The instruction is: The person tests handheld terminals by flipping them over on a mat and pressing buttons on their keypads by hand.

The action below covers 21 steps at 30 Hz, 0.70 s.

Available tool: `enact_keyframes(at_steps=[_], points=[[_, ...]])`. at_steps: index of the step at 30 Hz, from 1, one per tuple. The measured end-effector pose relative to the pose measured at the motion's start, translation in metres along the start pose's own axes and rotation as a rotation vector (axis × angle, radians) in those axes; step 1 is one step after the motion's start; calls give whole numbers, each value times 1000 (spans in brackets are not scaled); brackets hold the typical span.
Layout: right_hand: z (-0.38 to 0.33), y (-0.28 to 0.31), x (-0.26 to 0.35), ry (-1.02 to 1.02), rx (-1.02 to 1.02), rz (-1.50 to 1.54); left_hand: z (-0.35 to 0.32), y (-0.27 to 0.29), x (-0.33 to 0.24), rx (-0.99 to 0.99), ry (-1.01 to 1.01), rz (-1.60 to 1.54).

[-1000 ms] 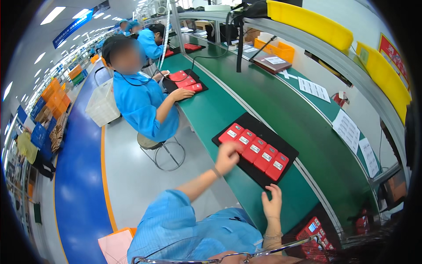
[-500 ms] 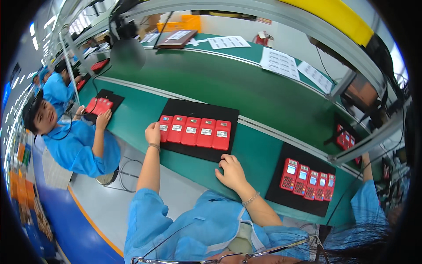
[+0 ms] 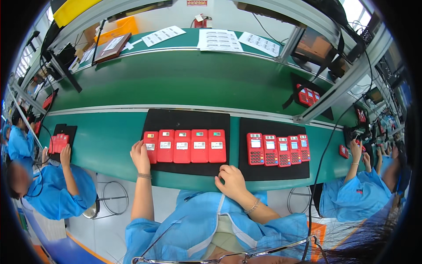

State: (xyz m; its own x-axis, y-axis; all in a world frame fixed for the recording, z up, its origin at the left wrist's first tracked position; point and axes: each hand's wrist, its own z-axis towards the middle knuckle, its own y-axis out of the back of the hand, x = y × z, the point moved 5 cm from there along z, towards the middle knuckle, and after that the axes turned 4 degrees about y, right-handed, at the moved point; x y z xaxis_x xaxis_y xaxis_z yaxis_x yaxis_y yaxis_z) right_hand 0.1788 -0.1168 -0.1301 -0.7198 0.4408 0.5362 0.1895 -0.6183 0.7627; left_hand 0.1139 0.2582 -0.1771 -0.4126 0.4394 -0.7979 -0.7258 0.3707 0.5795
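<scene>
A row of several red payment terminals (image 3: 182, 146) lies on a black mat (image 3: 189, 119) before me, backs up, each with a white label. My left hand (image 3: 140, 156) is at the left edge of the leftmost terminal (image 3: 150, 147), its fingers bent together against it; the fingertips are partly hidden. By the mat's near right corner rests my right hand (image 3: 231, 180), fingers loosely curled and slightly apart, with nothing visible in them. On a second black mat (image 3: 272, 172) to the right lie several more red terminals (image 3: 283, 151), keypads up and screens lit.
A metal rail (image 3: 110, 108) separates my bench from a green surface behind it. Printed sheets (image 3: 220, 40) lie at the back. A black cable (image 3: 323, 163) hangs at the right. Co-workers in blue sit left (image 3: 61, 189) and right (image 3: 356, 193), handling red terminals.
My view has swung to the right, bringing the right co-worker and the second mat further into sight. Both my hands keep nearly the same places by the mat.
</scene>
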Motion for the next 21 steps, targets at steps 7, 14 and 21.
enact_keyframes(at_steps=[7,14,21], points=[[-29,17,-20,-131,-231,29,-24,-34,-22,99,-60,-23],[-27,9,-22,-293,-440,-17,-25,-34,-12,301,-206,-7],[-4,7,-8,-430,-354,-248,-38,-26,-44,369,-524,195]])
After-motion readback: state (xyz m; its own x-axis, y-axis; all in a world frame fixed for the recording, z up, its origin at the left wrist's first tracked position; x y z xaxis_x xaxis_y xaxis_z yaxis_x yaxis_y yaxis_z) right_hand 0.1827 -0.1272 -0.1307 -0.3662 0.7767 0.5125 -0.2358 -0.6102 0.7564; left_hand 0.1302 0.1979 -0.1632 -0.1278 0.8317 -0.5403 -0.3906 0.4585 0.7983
